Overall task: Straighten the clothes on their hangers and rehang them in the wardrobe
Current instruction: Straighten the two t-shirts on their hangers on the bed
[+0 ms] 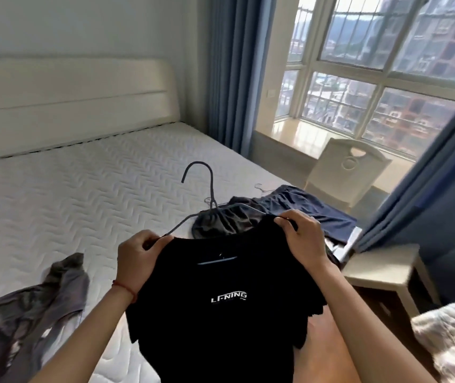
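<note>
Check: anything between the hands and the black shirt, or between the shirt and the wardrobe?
Nothing between the hands and it: left hand and right hand each pinch a shoulder of the black shirt, which is on its hanger above the bed. The wardrobe is out of frame, so that path cannot be judged.

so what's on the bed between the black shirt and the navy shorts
In the head view, a crumpled dark grey garment lies on the mattress between the black shirt and the navy shorts.
</note>
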The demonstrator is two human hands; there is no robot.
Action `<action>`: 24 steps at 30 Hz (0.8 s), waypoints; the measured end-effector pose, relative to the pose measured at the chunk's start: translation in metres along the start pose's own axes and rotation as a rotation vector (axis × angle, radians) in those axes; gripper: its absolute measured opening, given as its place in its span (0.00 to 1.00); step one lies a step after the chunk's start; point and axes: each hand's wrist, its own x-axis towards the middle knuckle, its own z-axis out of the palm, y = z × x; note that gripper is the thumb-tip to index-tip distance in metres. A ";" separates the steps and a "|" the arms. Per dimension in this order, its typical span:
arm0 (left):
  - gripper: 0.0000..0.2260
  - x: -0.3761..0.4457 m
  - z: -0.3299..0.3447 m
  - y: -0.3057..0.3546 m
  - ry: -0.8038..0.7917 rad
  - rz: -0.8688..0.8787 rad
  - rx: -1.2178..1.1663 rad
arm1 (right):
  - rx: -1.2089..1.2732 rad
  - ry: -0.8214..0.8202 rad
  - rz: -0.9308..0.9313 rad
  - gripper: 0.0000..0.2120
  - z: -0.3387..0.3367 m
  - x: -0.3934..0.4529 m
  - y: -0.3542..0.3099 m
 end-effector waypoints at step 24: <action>0.12 0.212 0.066 -0.033 0.468 -0.165 0.385 | 0.352 -0.413 -0.128 0.08 0.225 0.297 0.043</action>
